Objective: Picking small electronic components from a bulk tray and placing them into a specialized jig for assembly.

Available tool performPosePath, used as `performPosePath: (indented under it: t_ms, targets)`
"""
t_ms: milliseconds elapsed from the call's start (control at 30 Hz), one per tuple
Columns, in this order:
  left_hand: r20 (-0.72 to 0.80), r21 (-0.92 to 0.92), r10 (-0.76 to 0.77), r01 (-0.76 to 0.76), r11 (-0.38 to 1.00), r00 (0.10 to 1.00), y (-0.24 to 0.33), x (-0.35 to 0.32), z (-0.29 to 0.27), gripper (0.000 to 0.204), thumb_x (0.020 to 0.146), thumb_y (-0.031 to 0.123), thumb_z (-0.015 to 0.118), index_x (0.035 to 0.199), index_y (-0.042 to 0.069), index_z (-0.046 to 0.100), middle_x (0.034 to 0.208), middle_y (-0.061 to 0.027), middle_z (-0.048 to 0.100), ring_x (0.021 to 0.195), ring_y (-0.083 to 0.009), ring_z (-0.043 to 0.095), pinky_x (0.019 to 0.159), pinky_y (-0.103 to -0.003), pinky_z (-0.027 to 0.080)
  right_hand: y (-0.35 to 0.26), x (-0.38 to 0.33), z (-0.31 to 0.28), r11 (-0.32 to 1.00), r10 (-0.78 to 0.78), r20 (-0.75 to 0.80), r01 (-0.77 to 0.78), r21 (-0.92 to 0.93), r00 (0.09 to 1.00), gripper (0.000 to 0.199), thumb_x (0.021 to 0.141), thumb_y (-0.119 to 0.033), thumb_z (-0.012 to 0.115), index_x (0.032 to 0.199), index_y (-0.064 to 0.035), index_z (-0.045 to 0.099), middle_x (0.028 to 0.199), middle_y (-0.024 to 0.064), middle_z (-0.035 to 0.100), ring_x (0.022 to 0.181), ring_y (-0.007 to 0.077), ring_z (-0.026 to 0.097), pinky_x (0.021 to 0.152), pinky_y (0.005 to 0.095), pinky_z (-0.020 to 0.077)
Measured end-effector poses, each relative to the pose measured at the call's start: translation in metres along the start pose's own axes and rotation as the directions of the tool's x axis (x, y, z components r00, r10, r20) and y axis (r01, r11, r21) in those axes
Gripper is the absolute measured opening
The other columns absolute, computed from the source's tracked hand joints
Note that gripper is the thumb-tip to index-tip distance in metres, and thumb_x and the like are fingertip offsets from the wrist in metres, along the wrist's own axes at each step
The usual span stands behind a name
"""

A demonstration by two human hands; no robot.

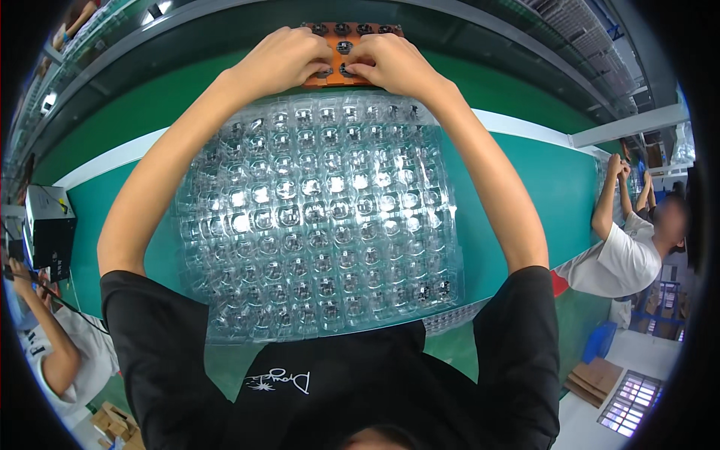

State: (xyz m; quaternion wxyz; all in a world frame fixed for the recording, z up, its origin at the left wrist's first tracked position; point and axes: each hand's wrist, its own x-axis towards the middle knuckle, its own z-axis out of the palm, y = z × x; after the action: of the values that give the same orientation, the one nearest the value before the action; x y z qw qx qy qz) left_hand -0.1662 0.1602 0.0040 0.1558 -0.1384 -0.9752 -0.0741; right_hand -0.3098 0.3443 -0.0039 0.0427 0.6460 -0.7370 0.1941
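Observation:
At the far side of the green bench lies an orange block (334, 79) with several small black round parts (344, 46) seated in it. My left hand (289, 58) reaches over its left side, fingertips closed on a black round part (324, 73) near the front edge. Beside it, my right hand (391, 63) has thumb and finger pinched at another black round part (344, 70) in the same row. Between my forearms rests a clear plastic blister tray (311, 217), its many pockets holding small dark parts; it looks stacked on others.
A black and white box-shaped device (51, 225) with cables stands at the bench's left end. A white rail (525, 129) runs behind the tray, alongside a darker green strip. People in white shirts (626, 259) work at right and left. Cardboard (592, 380) lies at lower right.

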Motion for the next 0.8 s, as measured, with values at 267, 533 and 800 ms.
performPosePath:
  t_ms: [267,533,800]
  targets:
    - [-0.042,0.008,0.042,-0.042,0.999,0.998,0.002,-0.015,0.001,0.015,0.089,0.013,0.067,0.092,-0.002,0.067,0.091,-0.0134,0.066,0.09,-0.0357,0.062,0.079,-0.045,0.051,-0.025,-0.067,-0.057,0.977,0.163,-0.246,-0.121,0.175,0.956,0.021,0.094,-0.018,0.068,0.101,0.0006,0.072,0.087,0.0097,0.067,0.076,0.0196,0.064,0.071,0.0296,0.0508]
    - [0.003,0.005,0.074,-0.074,0.997,0.997,-0.016,-0.016,-0.001,0.02,0.091,0.017,0.067,0.095,-0.002,0.067,0.089,-0.0168,0.064,0.089,-0.0356,0.062,0.079,-0.043,0.05,-0.104,-0.19,-0.12,0.907,0.322,-0.077,-0.285,0.311,0.944,0.011,0.09,-0.007,0.07,0.096,0.0028,0.071,0.084,0.0091,0.066,0.077,0.0182,0.063,0.067,0.0295,0.0488]
    - [-0.156,-0.053,-0.036,0.028,0.998,0.987,0.06,-0.018,-0.056,0.016,0.095,0.014,0.066,0.104,0.0,0.066,0.088,-0.0102,0.063,0.086,-0.027,0.061,0.08,-0.036,0.048,-0.171,-0.255,-0.12,0.9,0.244,0.234,-0.309,0.306,0.941,0.025,0.075,-0.011,0.082,0.097,-0.0029,0.074,0.089,0.0078,0.061,0.079,0.0249,0.062,0.067,0.0349,0.0501]
